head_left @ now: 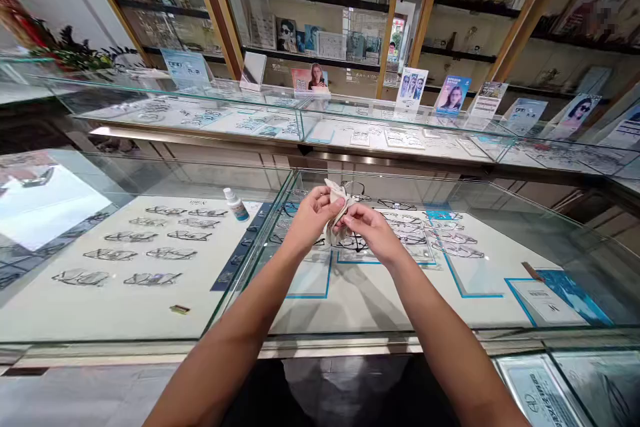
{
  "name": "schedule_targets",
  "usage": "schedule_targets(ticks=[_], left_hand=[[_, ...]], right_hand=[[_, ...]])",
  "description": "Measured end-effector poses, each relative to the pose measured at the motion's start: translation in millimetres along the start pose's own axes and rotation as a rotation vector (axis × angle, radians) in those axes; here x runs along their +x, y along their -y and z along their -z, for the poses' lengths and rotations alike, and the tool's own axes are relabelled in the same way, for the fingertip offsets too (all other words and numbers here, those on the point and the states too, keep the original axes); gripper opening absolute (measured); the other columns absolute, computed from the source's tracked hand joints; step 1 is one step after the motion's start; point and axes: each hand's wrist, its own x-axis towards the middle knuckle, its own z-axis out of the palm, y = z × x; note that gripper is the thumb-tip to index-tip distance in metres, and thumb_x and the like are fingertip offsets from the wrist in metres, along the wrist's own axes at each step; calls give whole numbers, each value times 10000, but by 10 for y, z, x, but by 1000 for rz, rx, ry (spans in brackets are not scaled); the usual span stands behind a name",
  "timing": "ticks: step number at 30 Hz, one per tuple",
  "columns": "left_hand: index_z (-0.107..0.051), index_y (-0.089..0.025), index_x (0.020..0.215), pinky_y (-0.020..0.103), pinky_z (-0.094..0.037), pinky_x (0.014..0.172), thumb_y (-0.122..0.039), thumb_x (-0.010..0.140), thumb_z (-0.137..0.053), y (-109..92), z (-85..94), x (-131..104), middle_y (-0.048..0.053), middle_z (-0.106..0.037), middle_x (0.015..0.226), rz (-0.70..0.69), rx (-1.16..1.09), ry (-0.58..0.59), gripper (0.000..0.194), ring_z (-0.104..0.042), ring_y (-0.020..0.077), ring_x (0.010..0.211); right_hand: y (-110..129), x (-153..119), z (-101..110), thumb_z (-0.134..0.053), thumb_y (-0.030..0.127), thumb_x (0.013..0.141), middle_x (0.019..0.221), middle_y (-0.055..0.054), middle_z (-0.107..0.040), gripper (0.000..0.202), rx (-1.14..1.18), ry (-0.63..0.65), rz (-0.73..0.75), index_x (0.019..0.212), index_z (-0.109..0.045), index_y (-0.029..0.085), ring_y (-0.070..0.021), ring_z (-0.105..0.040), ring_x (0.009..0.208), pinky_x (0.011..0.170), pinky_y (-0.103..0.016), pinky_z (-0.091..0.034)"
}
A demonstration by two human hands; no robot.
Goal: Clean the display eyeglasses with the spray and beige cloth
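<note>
A crumpled pale cleaning cloth [336, 201] is bunched between my two hands above the glass counter. My left hand [313, 213] is closed on the cloth, thumb pressed toward the right fingers. With its fingers pinched, my right hand [367, 228] meets the cloth from the other side, on a pair of eyeglasses [356, 188] whose thin dark rim shows just above the fingers. Cloth and fingers cover most of that pair. A white spray bottle [236, 205] with a blue label stands on the counter, left of my hands.
Rows of eyeglasses [131, 237] lie inside the left glass case, with more under my hands. A small gold-coloured tag [180, 309] is at the left. Across the aisle runs another glass display case [350, 121] topped with picture cards, before tall shelves.
</note>
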Motion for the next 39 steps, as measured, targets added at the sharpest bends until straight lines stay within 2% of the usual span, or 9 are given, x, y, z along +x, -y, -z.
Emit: schedule_targets(ticks=[5,8,13,21,26,32,35,39], left_hand=[[-667,-145,978,220,-429,593,-524,803,-845,1,-12,-33,0,-657,755,66,16,145,454,-539,98,606],[-642,-146,917,194,-383,545,-500,803,-857,16,-51,-44,-25,-594,680,101,-55,178,430,-484,74,566],[-620,-138,885,180,-395,544,-404,758,-910,33,-95,-43,-25,-583,681,114,-209,163,413,-472,61,568],[-658,-122,944,173,-410,514,-295,715,-934,51,-76,-48,-6,-623,713,126,-272,153,398,-488,60,558],[-679,-126,973,194,-442,530,-438,793,-880,45,-112,-47,-18,-576,679,107,-319,158,412,-482,72,555],[-687,-121,1012,198,-433,524,-378,739,-922,49,-110,-44,0,-631,726,94,-247,151,443,-496,69,557],[-691,-129,983,187,-378,463,-419,715,-929,70,-132,-58,-5,-644,696,70,-197,84,462,-458,56,496],[-688,-146,889,187,-292,391,-560,753,-866,96,-157,-72,-31,-594,581,43,-130,-28,470,-388,52,411]], right_hand=[[9,2,36,-837,557,798,827,-29,-759,394,-26,-12,-18,798,-648,212,-187,-668,827,739,-300,-445],[-13,8,44,-850,539,787,813,-22,-752,375,2,-18,-41,806,-676,208,-182,-674,808,730,-296,-450],[-63,28,56,-876,522,755,794,-25,-748,365,62,-48,-58,827,-724,199,-172,-675,781,689,-284,-434],[-73,35,52,-899,514,721,824,-52,-757,375,103,-67,-103,836,-770,181,-169,-679,756,660,-286,-441],[-28,26,52,-884,522,741,800,-58,-763,377,107,-56,-99,827,-777,171,-149,-643,727,660,-282,-441],[-61,25,45,-919,524,692,802,-52,-763,396,119,-79,-114,818,-772,179,-169,-684,753,674,-286,-443],[-89,22,16,-900,564,704,795,-59,-764,425,77,-66,-108,821,-775,174,-175,-685,752,694,-298,-452],[-95,7,-30,-879,607,710,767,-60,-764,464,19,-41,-124,820,-778,167,-184,-679,738,692,-307,-459]])
